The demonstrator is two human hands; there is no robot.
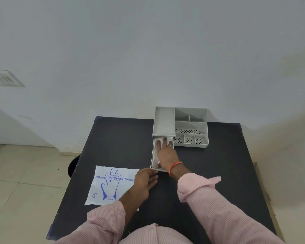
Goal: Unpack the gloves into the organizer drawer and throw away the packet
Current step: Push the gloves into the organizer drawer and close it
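Right hand [166,152] flat on gloves [159,140]

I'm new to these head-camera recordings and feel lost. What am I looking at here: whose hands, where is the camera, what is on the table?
There is one picture, taken by a camera worn on a person's head, looking down at their own arms in pink sleeves. No machine is involved.

On the dark table stands a grey organizer with open compartments on top and a drawer pulled out toward the person. The right hand lies flat inside the drawer, pressing on thin whitish gloves. The left hand rests at the drawer's near corner, seemingly steadying it.

Left of that lies the flat packet, printed "Disposable Polyethylene Gloves", not yet thrown away.
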